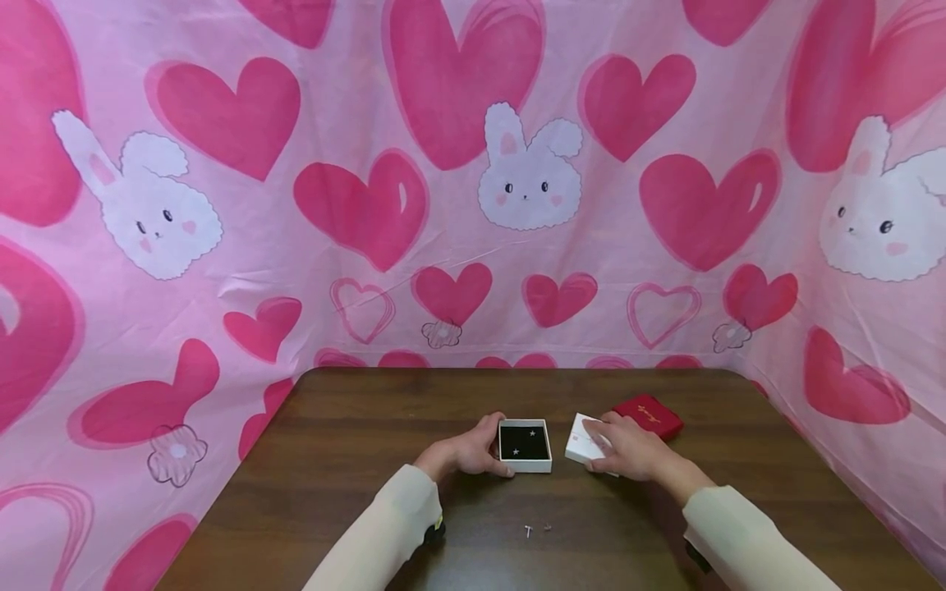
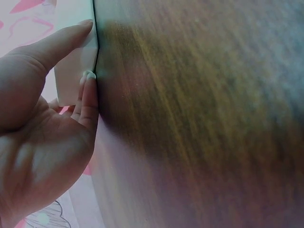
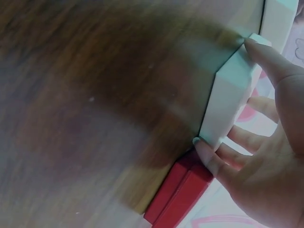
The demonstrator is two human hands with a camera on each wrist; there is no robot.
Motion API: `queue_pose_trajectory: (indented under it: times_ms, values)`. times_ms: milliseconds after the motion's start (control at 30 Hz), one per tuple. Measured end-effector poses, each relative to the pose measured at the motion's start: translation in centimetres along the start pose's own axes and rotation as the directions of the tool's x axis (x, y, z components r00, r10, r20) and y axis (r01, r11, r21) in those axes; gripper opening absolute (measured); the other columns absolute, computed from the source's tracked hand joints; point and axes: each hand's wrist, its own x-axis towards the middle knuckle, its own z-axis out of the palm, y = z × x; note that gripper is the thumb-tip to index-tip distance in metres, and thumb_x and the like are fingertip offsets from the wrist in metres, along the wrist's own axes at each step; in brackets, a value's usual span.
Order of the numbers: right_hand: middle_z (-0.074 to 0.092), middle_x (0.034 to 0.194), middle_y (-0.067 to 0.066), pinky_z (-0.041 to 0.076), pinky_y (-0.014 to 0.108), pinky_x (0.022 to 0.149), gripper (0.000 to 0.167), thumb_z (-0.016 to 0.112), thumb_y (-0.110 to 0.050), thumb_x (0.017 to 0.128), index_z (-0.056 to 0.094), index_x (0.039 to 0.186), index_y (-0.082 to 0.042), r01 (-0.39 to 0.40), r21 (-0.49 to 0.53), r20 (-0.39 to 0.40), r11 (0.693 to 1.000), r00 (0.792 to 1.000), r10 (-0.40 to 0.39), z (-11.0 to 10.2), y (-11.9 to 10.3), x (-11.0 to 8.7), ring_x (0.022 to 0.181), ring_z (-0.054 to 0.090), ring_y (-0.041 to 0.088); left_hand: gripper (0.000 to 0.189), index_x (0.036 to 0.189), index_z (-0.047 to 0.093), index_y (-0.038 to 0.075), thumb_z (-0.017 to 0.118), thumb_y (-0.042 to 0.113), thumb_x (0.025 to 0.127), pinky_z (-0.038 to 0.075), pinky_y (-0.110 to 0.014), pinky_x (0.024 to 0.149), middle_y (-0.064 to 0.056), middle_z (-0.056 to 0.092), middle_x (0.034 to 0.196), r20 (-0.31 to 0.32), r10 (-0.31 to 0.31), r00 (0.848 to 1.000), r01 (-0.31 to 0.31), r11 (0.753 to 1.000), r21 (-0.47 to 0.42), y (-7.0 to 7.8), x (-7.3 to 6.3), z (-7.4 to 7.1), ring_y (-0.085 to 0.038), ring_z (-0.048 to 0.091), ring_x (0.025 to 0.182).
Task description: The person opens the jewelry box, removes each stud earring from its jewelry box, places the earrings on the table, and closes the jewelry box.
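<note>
My left hand (image 1: 476, 451) grips the left side of a small white jewelry box (image 1: 526, 466), its thumb at the near edge. Inside the box, two tiny star-shaped pieces (image 1: 532, 432) sit on a black cushion (image 1: 526, 447). Thumb and fingertips press on the box wall (image 2: 76, 71) in the left wrist view. To the right, my right hand (image 1: 628, 447) holds the white box lid (image 1: 580, 444) between thumb and fingers. The right wrist view has the lid (image 3: 228, 92) resting low at the wooden surface, its side wall facing the camera.
A red box (image 1: 650, 415) with gold lettering lies just behind the right hand; its corner (image 3: 178, 190) is close to the fingers. Two tiny metallic pieces, one a stud-like pin (image 1: 528, 531), lie nearer on the brown wooden table (image 1: 355, 427). A heart-and-rabbit-patterned cloth (image 1: 443, 246) hangs behind.
</note>
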Motion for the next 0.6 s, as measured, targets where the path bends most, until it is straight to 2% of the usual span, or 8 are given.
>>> queue_pose_trajectory:
  times_ms: [167,433,600]
  values:
    - [0.056,0.134,0.019,0.051,0.061,0.089,0.085,0.090,-0.046,0.070,0.059,0.140,-0.009,0.017,0.008,-0.013,1.000,1.000,-0.017,-0.5,-0.4,0.2,0.121,0.052,0.041,0.076,0.138,0.036,0.004,0.086,0.013,0.082,0.038,-0.036,0.094,-0.007,0.041,0.118,0.002,0.001,1.000,-0.001,1.000,0.000,-0.1,0.0,0.0,-0.020,0.043,0.105]
    - [0.061,0.128,0.013,0.050,0.063,0.089,0.070,0.088,-0.044,0.074,0.065,0.131,-0.010,0.028,-0.040,-0.094,0.999,0.995,-0.031,-1.7,-1.4,0.3,0.119,0.056,0.037,0.075,0.139,0.036,0.007,0.085,0.015,0.083,0.039,-0.039,0.096,-0.006,0.041,0.119,0.013,-0.015,1.000,0.016,1.000,-0.019,0.0,-0.2,-0.1,-0.021,0.044,0.107]
    - [0.064,0.120,0.010,0.053,0.059,0.085,0.060,0.087,-0.040,0.075,0.068,0.123,-0.010,0.059,-0.033,-0.090,0.998,0.994,-0.062,-1.9,-1.9,0.5,0.111,0.062,0.034,0.078,0.140,0.035,0.005,0.086,0.015,0.082,0.039,-0.037,0.094,-0.007,0.042,0.118,0.007,-0.012,1.000,0.012,1.000,-0.009,0.1,-0.2,-0.2,-0.021,0.044,0.105]
